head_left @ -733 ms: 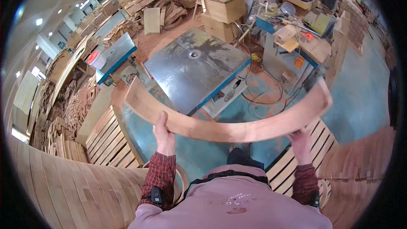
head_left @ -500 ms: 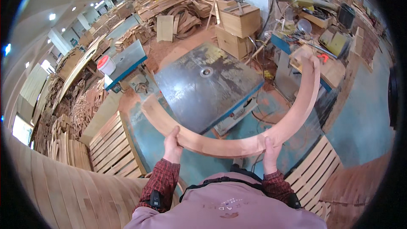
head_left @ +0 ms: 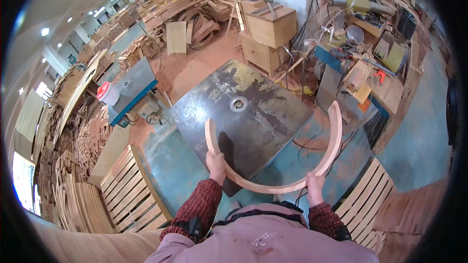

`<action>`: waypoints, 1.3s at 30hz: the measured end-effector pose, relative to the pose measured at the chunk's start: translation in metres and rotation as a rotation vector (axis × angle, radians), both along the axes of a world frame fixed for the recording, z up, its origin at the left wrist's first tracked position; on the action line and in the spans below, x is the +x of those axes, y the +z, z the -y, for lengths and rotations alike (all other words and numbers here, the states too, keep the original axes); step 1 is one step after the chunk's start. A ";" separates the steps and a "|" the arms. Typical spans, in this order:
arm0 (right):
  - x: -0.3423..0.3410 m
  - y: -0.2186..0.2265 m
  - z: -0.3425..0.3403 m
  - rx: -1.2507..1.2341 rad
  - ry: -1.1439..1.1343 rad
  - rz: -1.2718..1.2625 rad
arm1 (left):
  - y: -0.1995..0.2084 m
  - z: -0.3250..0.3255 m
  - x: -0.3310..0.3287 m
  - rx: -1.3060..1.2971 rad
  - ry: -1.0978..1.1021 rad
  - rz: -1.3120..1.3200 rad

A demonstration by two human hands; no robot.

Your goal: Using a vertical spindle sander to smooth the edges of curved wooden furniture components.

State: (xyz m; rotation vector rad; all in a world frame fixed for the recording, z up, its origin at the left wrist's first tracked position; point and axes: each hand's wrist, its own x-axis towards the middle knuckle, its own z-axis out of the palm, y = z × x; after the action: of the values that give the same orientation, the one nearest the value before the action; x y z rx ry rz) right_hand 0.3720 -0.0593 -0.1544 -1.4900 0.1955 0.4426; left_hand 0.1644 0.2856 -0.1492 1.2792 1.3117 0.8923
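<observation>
Two hands: from my remote seat I'm seeing the left hand [head_left: 216, 166] clamping the arc's left limb and the right hand [head_left: 316, 188] clamping the right side of its bend; they're sitting well apart.
Wooden arc [head_left: 261, 187]: its ends are pointing away from the body, bend nearest the person; the left end is lying over the metal tabletop [head_left: 280, 100], inside its left edge, while the bend is hanging out past the near-right edge and the right end is showing beyond the right corner.
Grip spacing: probably balancing the curve and stopping it twisting.
Contact: I'm seeing a dark patch [head_left: 226, 151] beside the left limb, perhaps a shadow, but can't tell if wood is touching metal.
Round insert [head_left: 238, 104]: it's sitting mid-tabletop, between the arc's open ends.
Bucket: the red-lidded bucket [head_left: 108, 93] is standing at the left edge of the side table [head_left: 136, 79], likely parked there out of the way.
</observation>
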 end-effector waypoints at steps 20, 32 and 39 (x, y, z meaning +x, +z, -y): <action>-0.198 0.018 -0.133 -0.234 -0.565 0.092 | 0.000 -0.190 0.033 0.103 -0.607 0.070; -0.195 0.018 -0.148 -0.255 -0.685 0.210 | 0.004 -0.197 0.063 0.064 -0.753 0.074; -0.189 0.033 -0.160 -0.268 -0.730 0.201 | 0.009 -0.189 0.069 0.025 -0.691 0.072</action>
State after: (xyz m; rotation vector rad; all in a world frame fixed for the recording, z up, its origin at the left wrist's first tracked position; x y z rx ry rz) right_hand 0.1825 0.1011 -0.1218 -1.5900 0.6292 -0.3311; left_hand 0.2334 0.4745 -0.1407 1.5590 0.7125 0.4543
